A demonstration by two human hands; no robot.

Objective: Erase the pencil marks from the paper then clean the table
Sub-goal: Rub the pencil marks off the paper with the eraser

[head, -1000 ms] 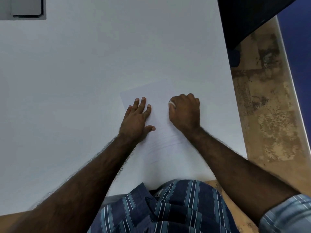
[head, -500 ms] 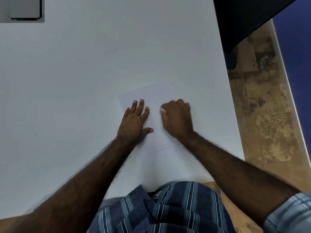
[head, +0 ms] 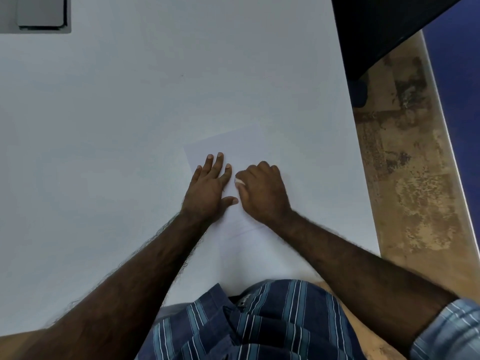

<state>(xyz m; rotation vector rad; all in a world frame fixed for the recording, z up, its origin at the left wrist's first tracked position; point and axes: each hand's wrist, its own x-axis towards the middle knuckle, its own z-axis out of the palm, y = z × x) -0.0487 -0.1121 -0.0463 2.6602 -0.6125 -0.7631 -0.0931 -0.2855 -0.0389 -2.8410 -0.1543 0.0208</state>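
The right hand (head: 262, 190) is curled into a loose fist around a small white eraser (head: 239, 181), pinched between thumb and fingertips so that only its pale end shows at the hand's left side; the eraser's end is pressed down on the sheet of paper (head: 241, 149); the left hand (head: 209, 189) holds nothing and lies flat, palm down, fingers spread and thumb stretched out toward the right hand, pinning the left part of the sheet; the two hands sit just beside each other, the left thumb tip nearly touching the right hand's heel; the paper lies on the white table (head: 117, 126), slightly turned, toward the table's right-hand near edge, its far left corner showing beyond the left fingertips; faint pencil lines (head: 241, 229) show on the sheet nearer the body, between the two wrists; a grey rectangular panel (head: 42, 13) sits at the table's far left corner, well apart from the paper; a striped blue shirt (head: 259, 320) fills the bottom of the view; to the right of the table lies a worn brown floor (head: 415, 178), and a dark object (head: 376, 29) overhangs the far right corner.
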